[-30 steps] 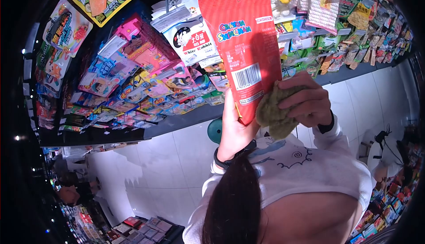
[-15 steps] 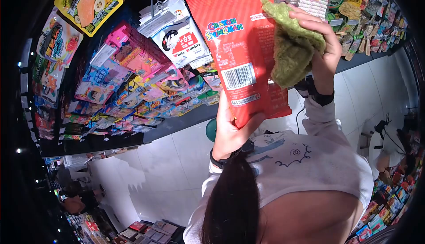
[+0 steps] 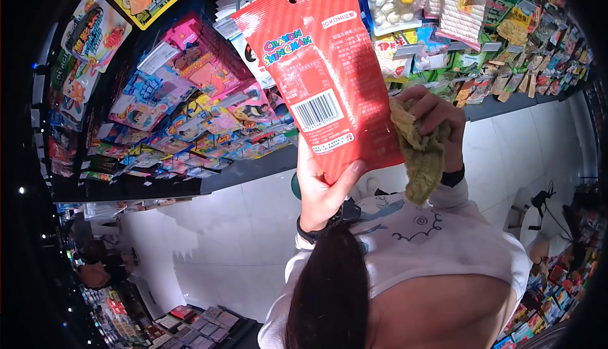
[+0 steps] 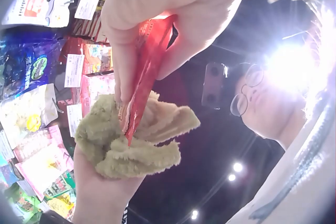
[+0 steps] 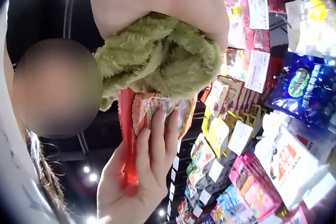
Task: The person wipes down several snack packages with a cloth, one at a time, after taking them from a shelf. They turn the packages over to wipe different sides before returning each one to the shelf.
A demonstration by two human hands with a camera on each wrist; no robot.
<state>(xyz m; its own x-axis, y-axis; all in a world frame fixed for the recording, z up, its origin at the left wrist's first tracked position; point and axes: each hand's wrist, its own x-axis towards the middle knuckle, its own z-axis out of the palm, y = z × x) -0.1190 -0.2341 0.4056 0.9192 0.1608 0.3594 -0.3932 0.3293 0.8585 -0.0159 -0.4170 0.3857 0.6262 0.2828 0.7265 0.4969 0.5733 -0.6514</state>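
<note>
The left grip (image 3: 323, 190) pinches the red Crayon Shinchan packet (image 3: 328, 73) at its six o'clock; the right grip (image 3: 447, 118), at four o'clock, clutches fuzzy green cloth (image 3: 423, 166), whose push could twist the packet loose.

So the red candy bag (image 3: 373, 95) is a shiny, creased Crayon Shinchan one, back side up, printed text and barcode facing the head cam. Its hang-hole end tilts toward 11 o'clock, barcode sits around 8 o'clock on it. Left hand (image 3: 323, 187) grips the bottom end, thumb over the back, fingers on the other face. The fuzzy olive-green cloth (image 3: 423, 170) is all bunched up in the right hand (image 3: 443, 118) at the bag's 4 o'clock, and the left wrist view shows it folded around the bag's edge.
</note>
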